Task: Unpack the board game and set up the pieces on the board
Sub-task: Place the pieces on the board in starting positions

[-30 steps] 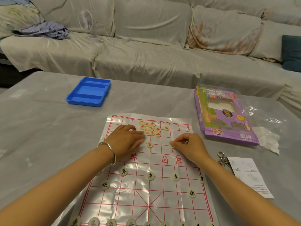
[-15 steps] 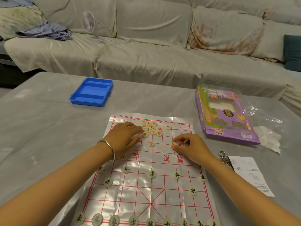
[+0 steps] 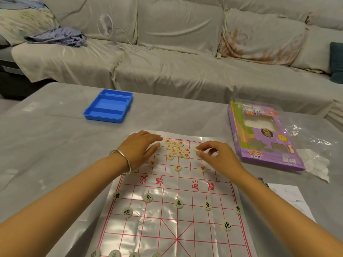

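Near rows of board [image 3: 148,238]: black pieces [image 3: 178,203] placed. Further out, left hand [image 3: 139,147] flat, fingers straight, touching board left of red pile [image 3: 176,150]; right hand [image 3: 215,156] pinches red piece [image 3: 196,148] just right of pile. Far left: blue tray [image 3: 109,106].

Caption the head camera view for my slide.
Left hand rests beside red xiangqi pile, right hand reaches for a stray piece; black pieces stand on the board's near half.

I count one board [image 3: 167,229]. Near half: five black soldiers [image 3: 178,203], two black cannons [image 3: 226,225], four edge pieces [image 3: 114,254] cut off nearest me. Far half: three red soldiers [image 3: 177,167], about ten in the heap [image 3: 178,148], one red piece [image 3: 196,148] pinched in my right hand [image 3: 219,157]. One blue tray [image 3: 108,106] far left, one purple box [image 3: 263,140] right.
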`<state>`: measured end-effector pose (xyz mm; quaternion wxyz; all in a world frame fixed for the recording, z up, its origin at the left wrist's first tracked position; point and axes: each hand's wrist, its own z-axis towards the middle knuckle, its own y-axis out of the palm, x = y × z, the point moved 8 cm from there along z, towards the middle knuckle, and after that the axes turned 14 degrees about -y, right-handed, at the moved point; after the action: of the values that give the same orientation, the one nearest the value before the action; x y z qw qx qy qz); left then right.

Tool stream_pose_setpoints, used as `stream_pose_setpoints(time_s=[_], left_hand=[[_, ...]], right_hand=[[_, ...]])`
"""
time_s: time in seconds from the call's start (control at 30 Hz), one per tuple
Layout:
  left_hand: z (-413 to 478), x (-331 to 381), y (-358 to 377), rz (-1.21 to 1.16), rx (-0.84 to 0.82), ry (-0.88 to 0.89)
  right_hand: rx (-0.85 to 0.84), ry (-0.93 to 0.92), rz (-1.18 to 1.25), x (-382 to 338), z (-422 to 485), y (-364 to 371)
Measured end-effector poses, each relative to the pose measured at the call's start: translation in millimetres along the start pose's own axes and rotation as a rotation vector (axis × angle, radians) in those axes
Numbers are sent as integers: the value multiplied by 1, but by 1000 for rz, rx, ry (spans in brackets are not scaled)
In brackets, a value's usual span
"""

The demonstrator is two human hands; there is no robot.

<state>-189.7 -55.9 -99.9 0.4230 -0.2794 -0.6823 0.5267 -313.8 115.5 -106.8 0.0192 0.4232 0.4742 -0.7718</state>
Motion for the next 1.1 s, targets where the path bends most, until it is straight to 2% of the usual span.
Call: stream_pose_setpoints(time_s=[0.1,0.2,0.47,0.6,0.8,1.1], left_hand=[[4,-1,12,42,-113,23],[3,0,27,92,-227,56],[5,4,42,216,-204,150],[1,9,43,216,-222,177],[4,1,32,170,-188,136],[12,7,41,196,-198,113]], right_hand=[[-45,-35,-39,-4,9,10],[-208,-117,-112,-13,9,29],[-435,-285,-328,-20,6,63],[-451,-286,-388,-15,4,60],[-330,-254,-306,-19,13,48],[-444,-265,-388,-15,21,71]])
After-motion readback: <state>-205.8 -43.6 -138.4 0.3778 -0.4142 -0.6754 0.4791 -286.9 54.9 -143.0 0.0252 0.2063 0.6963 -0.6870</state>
